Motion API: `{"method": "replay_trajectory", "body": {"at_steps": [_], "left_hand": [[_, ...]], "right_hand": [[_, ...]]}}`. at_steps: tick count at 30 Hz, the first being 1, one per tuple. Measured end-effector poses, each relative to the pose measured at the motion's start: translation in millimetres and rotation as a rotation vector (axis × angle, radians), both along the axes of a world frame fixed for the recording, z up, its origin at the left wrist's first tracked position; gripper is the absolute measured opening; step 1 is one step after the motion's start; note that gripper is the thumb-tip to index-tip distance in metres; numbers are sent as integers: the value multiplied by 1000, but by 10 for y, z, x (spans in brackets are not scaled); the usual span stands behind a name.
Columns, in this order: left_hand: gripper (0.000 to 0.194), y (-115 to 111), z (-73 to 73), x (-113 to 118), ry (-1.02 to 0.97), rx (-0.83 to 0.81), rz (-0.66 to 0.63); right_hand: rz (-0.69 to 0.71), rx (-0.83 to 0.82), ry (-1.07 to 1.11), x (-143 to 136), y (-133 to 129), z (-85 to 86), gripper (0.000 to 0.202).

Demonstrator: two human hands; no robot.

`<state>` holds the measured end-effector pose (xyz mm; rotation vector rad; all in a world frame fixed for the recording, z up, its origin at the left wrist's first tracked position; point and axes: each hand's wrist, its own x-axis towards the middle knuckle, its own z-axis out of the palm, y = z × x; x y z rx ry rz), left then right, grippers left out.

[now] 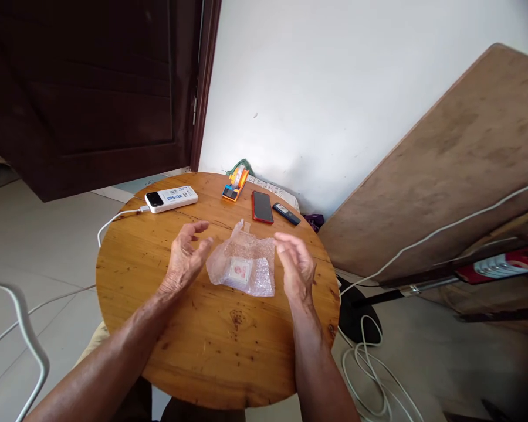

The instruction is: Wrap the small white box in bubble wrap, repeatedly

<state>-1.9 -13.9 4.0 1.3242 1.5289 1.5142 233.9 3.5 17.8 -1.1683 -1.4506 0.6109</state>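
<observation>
A sheet of clear bubble wrap (260, 275) lies crumpled on the round wooden table, between my two hands. Under or inside its film shows a small pale flat item (240, 269) with a reddish print; its kind I cannot make out. To the left of the wrap, my left hand (187, 255) hovers with fingers apart and nothing in them. My right hand (297, 266) is at the wrap's right edge, fingers curved and spread from the thumb, holding nothing that I can see.
The wooden table (193, 351) bears an orange tape dispenser (235, 183), a red-edged phone (262, 207), a dark handheld device (286, 213) and a white power bank-like box (171, 199) with a cable. A dark door (114, 88) stands left, a leaning board (444, 152) right. White cables (369, 369) coil on the floor.
</observation>
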Motion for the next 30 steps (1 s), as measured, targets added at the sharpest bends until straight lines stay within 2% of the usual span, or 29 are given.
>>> {"method": "replay_trajectory", "body": {"at_steps": [3,5,7,9,11,13,15,17,18,19,20,22,24,25,27,28,30], "left_hand": [[31,-112,79,32,253,117,-187],[30,-145,95,54,394,193,-317],[34,-140,87,68,481,190,-397],[40,-111,74,64,495,107,-377],[45,-76,74,37,472,21,-283],[47,-48,88,-5,441,-59,-198],[49,-29,99,-42,442,-140,-171],[43,-16,91,-61,494,-221,-176],[37,-11,78,-63,539,-250,-181],[30,-6,62,-63,585,-273,-183],[24,-2,43,-61,625,-289,-191],[23,-1,11,-56,682,-275,-226],[30,-12,-8,-51,716,-166,-284],[35,-22,-13,-46,732,-84,-322],[49,-47,-23,-31,745,70,-411],[58,-62,-30,-21,739,113,-462],[75,-88,-55,2,721,110,-555]], "right_hand": [[241,-168,-194,-59,-50,40,35],[303,-251,-266,-55,-40,39,41],[334,-295,-266,-18,-29,49,42],[387,-306,-223,32,-51,95,34],[515,-330,-177,68,-113,175,23],[758,-431,-180,73,-198,262,22],[1052,-586,-208,48,-273,322,32],[1226,-704,-238,12,-312,340,42],[1243,-731,-240,-2,-315,335,43],[1200,-725,-225,-10,-309,325,40],[1108,-686,-202,-12,-294,312,35],[826,-530,-182,-3,-250,281,26],[590,-359,-254,-3,-208,240,27],[544,-304,-323,-16,-193,213,37],[558,-260,-468,-71,-183,146,64],[573,-252,-528,-108,-186,113,71],[546,-226,-618,-174,-196,66,66]]}}
